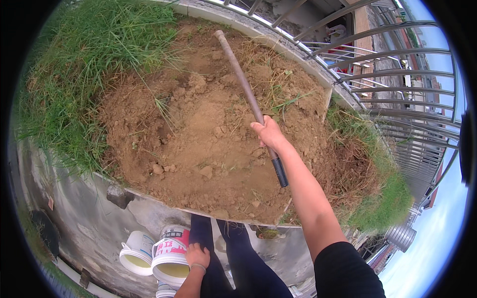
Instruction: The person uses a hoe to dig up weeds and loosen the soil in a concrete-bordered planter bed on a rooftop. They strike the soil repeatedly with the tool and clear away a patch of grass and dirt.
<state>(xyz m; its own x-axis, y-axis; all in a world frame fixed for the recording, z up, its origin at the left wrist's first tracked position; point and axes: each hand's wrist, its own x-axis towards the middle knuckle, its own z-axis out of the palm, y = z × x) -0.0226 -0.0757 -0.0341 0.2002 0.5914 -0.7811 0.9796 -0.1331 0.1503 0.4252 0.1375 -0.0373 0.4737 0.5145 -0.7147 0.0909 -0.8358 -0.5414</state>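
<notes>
My right hand (269, 132) is closed around a long brown pole-like handle (240, 76) with a black ribbed grip (279, 172) at its near end. The handle slants over loose brown soil (201, 130) in a raised bed; its far end lies near the soil at the top, and I cannot tell whether a tool head is buried there. My left hand (197, 256) rests low by my thigh, beside a white plastic bucket (170, 257) with pink printing. Whether its fingers touch the bucket or my leg is unclear. My dark trousers show below the bed's near edge.
Tall green grass (100, 41) grows at the upper left, and more grass (384, 201) at the right. A low edging (305, 65) bounds the soil, with a metal railing (406, 72) beyond. Another white bucket (138, 251) stands on the concrete floor (93, 219), near a stone block (119, 196).
</notes>
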